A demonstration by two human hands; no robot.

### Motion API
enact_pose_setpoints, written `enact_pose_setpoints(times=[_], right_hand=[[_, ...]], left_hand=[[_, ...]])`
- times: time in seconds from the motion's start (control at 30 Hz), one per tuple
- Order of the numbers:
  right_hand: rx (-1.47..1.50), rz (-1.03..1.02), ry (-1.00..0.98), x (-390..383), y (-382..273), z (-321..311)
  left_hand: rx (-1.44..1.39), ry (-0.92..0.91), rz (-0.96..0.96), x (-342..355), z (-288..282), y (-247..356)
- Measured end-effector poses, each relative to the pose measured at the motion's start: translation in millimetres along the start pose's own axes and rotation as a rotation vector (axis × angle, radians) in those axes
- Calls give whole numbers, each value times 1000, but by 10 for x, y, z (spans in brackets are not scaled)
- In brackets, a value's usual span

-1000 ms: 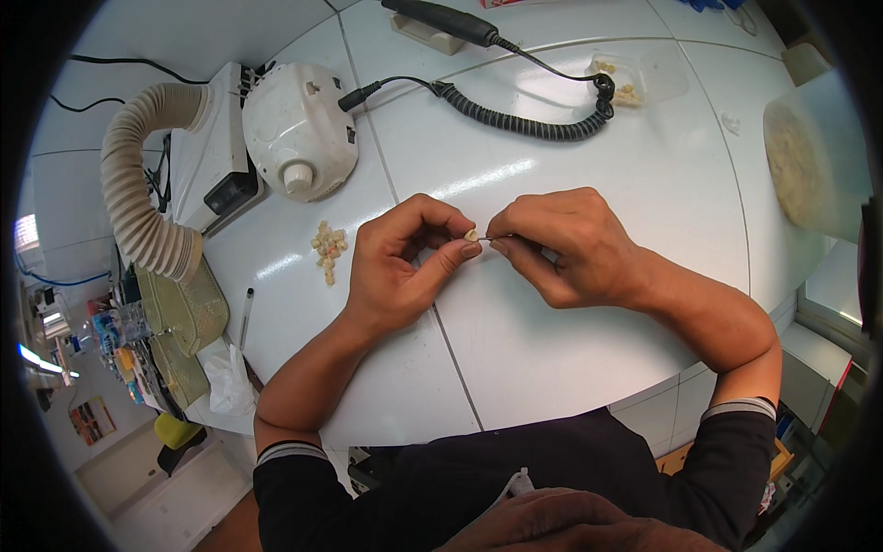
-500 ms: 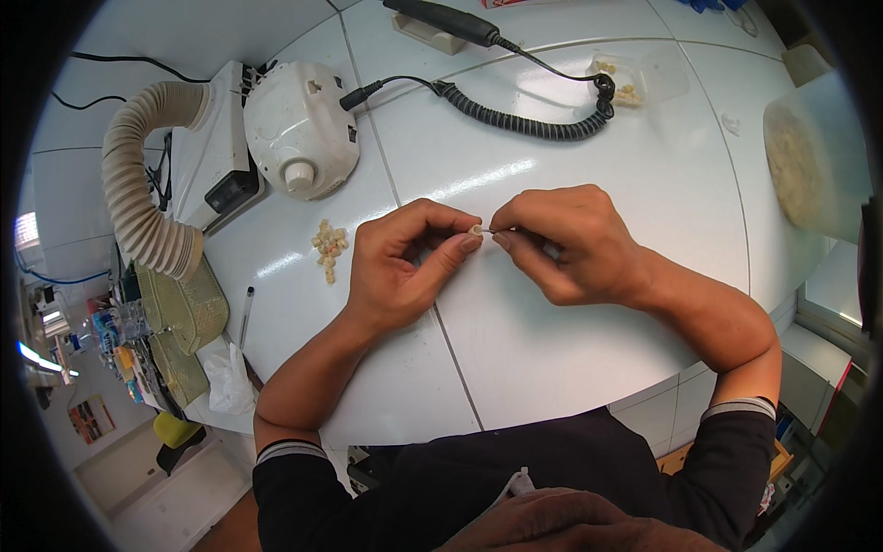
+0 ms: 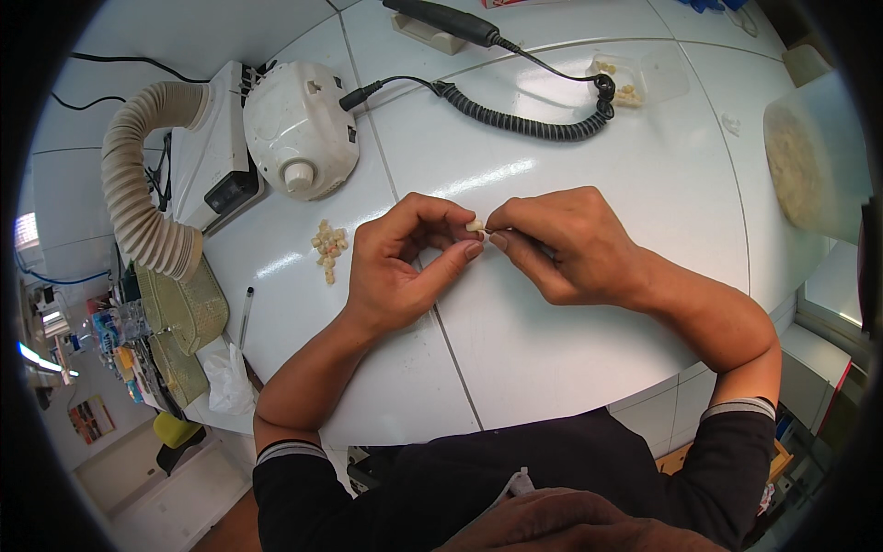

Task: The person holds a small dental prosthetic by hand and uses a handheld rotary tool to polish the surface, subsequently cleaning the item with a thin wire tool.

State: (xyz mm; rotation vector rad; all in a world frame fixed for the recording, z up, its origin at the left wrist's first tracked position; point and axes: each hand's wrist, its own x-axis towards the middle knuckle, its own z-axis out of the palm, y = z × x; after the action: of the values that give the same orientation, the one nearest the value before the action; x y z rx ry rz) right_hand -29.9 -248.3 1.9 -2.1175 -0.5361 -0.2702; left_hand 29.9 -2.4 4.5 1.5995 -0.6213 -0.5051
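My left hand [image 3: 405, 258] pinches a small cream-white piece [image 3: 474, 225], tooth-like in shape, by its index fingertip, with the thumb just below. My right hand [image 3: 570, 247] meets it from the right, thumb and index finger pressed together on a thin dark metal pin [image 3: 486, 230] whose tip reaches the piece. Most of the pin is hidden by the right fingers. Left of my left hand, a loose heap of similar small cream pieces [image 3: 328, 247] lies on the white table [image 3: 552, 368].
A white control box [image 3: 299, 129] with a knob stands at the back left, beside a ribbed hose [image 3: 129, 175]. Its coiled cord [image 3: 524, 127] runs to a black handpiece [image 3: 451, 20]. A clear box [image 3: 658, 78] holds more pieces. A pen [image 3: 246, 317] and green basket [image 3: 189, 304] lie left.
The small piece has turned between the fingertips: its hollow end faced up before, and now its solid side shows. My left thumb has dropped slightly away from the index finger.
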Motion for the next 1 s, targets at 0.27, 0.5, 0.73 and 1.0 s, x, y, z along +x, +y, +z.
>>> enact_pose_setpoints(times=[0.27,0.5,0.73,1.0], right_hand=[[-12,-14,-91,20,-25,-67],[18,-52,-34,25,-14,-25],[-2,-34,-30,21,-27,-26],[1,-65,-43,23,-2,-43]], left_hand=[[28,-5,-14,-10,-15,20],[26,-17,-1,-8,-17,3],[67,42,89,-4,-9,-38],[108,111,65,-6,25,-44]])
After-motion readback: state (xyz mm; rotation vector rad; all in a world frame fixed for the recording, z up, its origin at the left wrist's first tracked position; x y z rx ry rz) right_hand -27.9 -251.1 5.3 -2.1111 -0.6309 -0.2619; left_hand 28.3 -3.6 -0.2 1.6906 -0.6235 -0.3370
